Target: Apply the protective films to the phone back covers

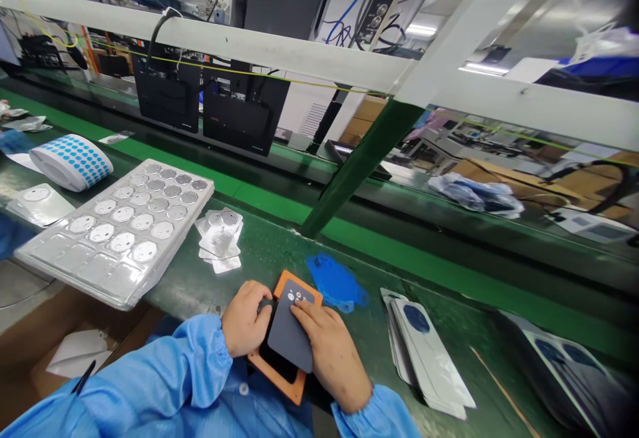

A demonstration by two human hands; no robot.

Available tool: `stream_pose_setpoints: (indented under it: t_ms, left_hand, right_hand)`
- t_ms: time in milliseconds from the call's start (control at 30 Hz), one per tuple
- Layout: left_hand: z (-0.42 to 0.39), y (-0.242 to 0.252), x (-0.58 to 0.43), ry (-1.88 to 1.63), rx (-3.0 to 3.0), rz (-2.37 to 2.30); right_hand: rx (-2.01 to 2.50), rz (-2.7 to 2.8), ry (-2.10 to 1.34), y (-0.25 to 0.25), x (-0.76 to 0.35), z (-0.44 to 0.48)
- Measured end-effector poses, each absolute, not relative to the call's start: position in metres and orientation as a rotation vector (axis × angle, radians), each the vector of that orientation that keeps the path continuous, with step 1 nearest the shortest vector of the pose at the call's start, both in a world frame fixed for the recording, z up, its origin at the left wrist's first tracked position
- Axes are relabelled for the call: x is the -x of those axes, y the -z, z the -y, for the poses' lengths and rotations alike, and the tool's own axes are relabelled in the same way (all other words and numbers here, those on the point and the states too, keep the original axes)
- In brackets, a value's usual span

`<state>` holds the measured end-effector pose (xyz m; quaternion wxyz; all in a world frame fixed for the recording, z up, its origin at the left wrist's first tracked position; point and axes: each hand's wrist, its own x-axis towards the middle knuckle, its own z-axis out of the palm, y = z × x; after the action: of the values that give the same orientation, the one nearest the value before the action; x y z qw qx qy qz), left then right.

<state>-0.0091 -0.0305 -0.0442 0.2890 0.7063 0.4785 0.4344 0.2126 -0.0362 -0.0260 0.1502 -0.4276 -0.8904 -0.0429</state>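
Observation:
A dark grey phone back cover [291, 325] with camera holes at its top lies askew over an orange frame-like fixture [294, 390] at the bench's near edge. My right hand [335, 351] has hold of the cover's right side, its fingers across the top; the thumb is hidden. At the cover's left edge is my left hand [245, 319], closed, thumb and forefinger bent close together. What those fingers hold, if anything, cannot be made out. Just behind the fixture, a crumpled blue film [337, 281] lies on the green bench.
On the left stands a clear tray [80, 261] of round silver parts, with square silver-backed pieces [219, 241] beside it and a roll of blue-dotted stickers [72, 162] behind. Stacked pale panels [432, 358] lie right; further right are dark-wrapped panels [564, 365]. A green post [362, 165] rises behind.

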Motion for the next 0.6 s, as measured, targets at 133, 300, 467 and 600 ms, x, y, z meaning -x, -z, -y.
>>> stream_pose_setpoints:
  t_ms: [133,300,467,600]
  left_hand:
    - [0.021,0.034,0.007,-1.161,-1.960,-1.220]
    - [0.008,0.020,-0.006,-0.964,-2.229,-1.105]
    - [0.008,0.022,-0.014,-0.752,-2.345,-1.109]
    - [0.008,0.029,-0.013,-0.810,-2.309,-1.159]
  right_hand:
    - [1.257,2.573,0.095,0.025,-0.211,0.036]
    - [1.280,2.614,0.032,0.021,-0.212,0.043]
    - [1.270,2.630,-0.197,0.006,-0.224,0.032]
    - [1.461,2.345,-0.135,0.001,-0.206,-0.014]
